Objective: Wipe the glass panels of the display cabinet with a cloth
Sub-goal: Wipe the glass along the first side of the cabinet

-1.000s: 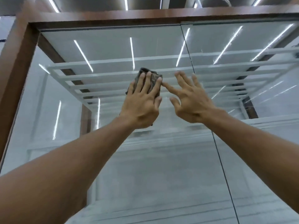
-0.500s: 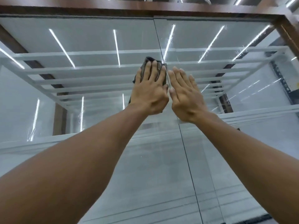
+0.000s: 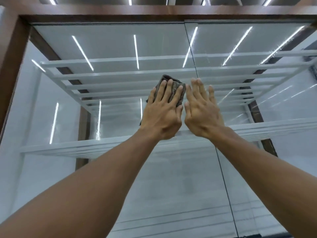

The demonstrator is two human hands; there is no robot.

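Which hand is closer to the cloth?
Left. The left hand presses flat on the cloth, pinning it against the glass. The right hand lies flat on the glass just right of the cloth, not on it.

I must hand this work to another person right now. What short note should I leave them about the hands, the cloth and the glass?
Left hand: flat, with straight fingers pressing the cloth onto the left glass panel, high up beside the seam.
Right hand: open and flat at the glass next to it, over the seam. It holds nothing.
Done: wiping is under way in the upper middle. How much is already clean cannot be told.
Left: the rest of both panels, including the right glass panel.
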